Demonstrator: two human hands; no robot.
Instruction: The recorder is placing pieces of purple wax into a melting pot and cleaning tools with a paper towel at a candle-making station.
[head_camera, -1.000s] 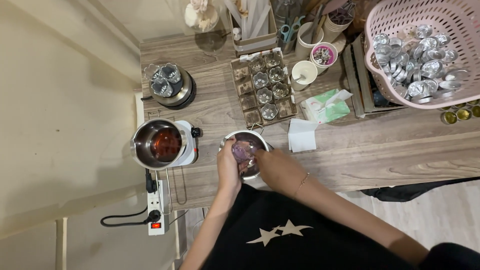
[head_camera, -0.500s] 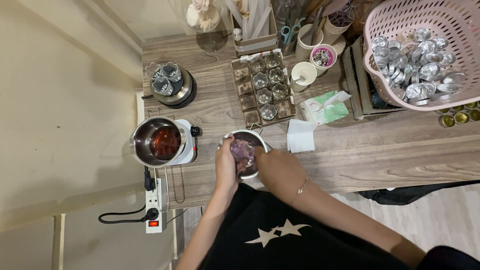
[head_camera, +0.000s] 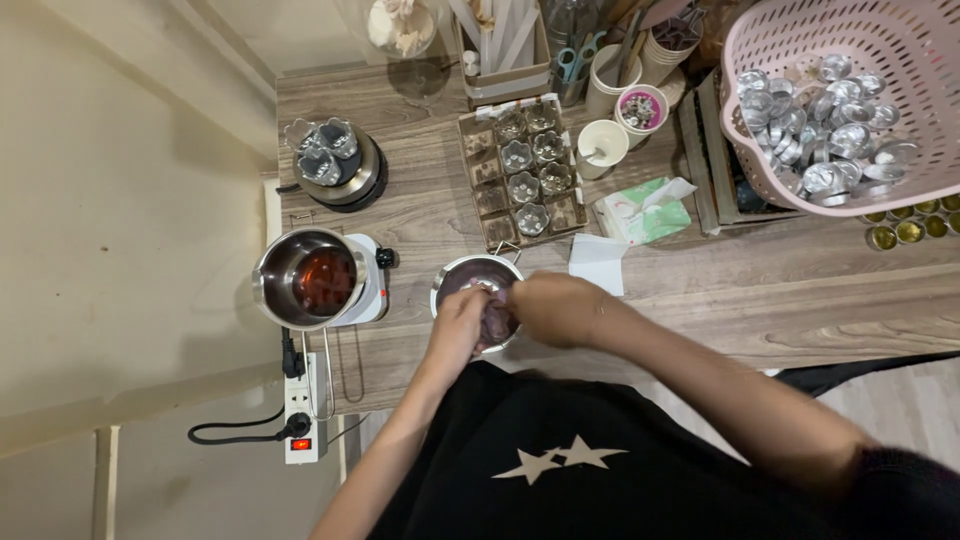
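A small steel bowl (head_camera: 462, 272) holding purplish-brown material sits on the wooden table (head_camera: 760, 290) right in front of me. Both hands meet over it. My left hand (head_camera: 462, 318) reaches in from the near left rim, fingers curled into the purple stuff. My right hand (head_camera: 556, 306) covers the bowl's right side, fingers bent at the material; what it grips is hidden. To the left a steel pot (head_camera: 305, 276) with dark red liquid stands on a small white hotplate (head_camera: 370, 285).
Behind the bowl lies a cardboard tray (head_camera: 522, 172) of small flower-shaped metal cups. A pink basket (head_camera: 850, 100) of foil cups stands at the right, a green tissue pack (head_camera: 645, 212) and white paper (head_camera: 598, 262) between. A second pot (head_camera: 335, 165) and a power strip (head_camera: 300, 415) lie left.
My right hand has shifted from the near side of the bowl to its right side. The left hand stays in the bowl.
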